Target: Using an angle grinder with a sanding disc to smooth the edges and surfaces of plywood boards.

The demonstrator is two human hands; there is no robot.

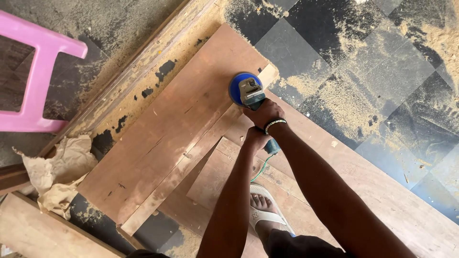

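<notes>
Head view: both hands grip a power sander, right hand [266, 113] near its blue disc [237, 89], left hand [255, 139] on the rear handle. The sander [249, 93] presses on a brown board's [162, 134] far end; sawdust [344, 107] lies around, and most of the board looks unsanded

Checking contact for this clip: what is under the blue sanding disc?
The blue sanding disc sits on the far end of a narrow wooden strip, beside a wide reddish board. The wood directly beneath the disc is covered; whether it touches cannot be seen.
</notes>
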